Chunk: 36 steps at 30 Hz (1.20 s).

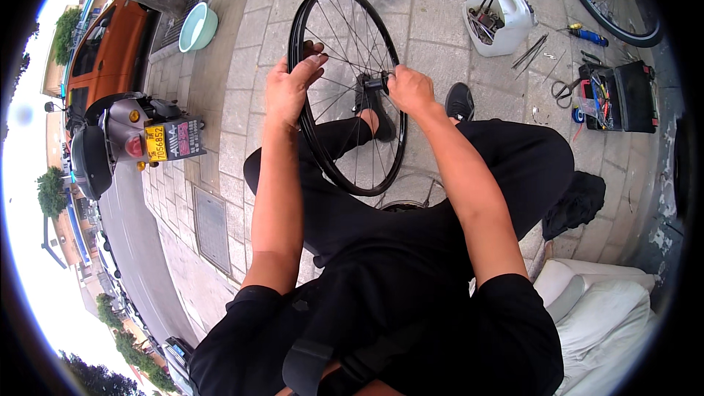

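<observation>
A bicycle wheel (398, 148) with a black rim and thin spokes stands upright between my knees, turned partly edge-on. My left hand (290, 86) is closed round the left side of its rim, with the thumb and fingertips showing inside among the spokes. My right hand (412, 90) grips the right end of the black hub (375, 83) at the wheel's middle. Its fingertips are partly hidden, so the exact part of the axle under them cannot be made out.
On the right stand a cut white plastic jug (506, 42) of tools, an open black toolbox (631, 99), scissors (565, 92) and a blue-handled screwdriver (589, 35). Another bicycle wheel (639, 38) is at the far right. On the left are a pale green basin (199, 27) and a parked scooter (128, 139).
</observation>
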Tool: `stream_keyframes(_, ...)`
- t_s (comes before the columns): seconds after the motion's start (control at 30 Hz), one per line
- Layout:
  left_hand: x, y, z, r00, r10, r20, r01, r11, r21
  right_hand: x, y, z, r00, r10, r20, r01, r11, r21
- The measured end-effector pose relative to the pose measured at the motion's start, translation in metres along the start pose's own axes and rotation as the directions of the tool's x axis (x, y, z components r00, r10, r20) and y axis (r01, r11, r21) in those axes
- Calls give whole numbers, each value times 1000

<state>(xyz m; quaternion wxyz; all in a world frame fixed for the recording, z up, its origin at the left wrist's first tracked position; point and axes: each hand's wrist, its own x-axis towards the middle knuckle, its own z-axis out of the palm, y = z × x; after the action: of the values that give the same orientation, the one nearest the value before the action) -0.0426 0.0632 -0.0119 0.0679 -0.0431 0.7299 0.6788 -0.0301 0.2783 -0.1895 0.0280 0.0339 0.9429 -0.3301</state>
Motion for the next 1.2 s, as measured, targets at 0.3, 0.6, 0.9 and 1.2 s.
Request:
stream_keyframes(0.3,-3,3,36,999,-1,-36,9,976,219,5,29,-47,989,12,-148,-8,1000,27)
stream_keyframes(0.6,-11,-8,68,951,131,-282,-252,855,-453,26,-115,-142,985,-164,-59,174,905,389)
stream_keyframes(0.9,-31,-175,30,813,-580,-57,495,738,-460,27,-142,-129,990,-136,31,126,966,224)
stream_keyframes(1.2,-10,-188,32,867,-476,-147,259,683,-683,22,-143,-128,987,-161,28,146,946,288)
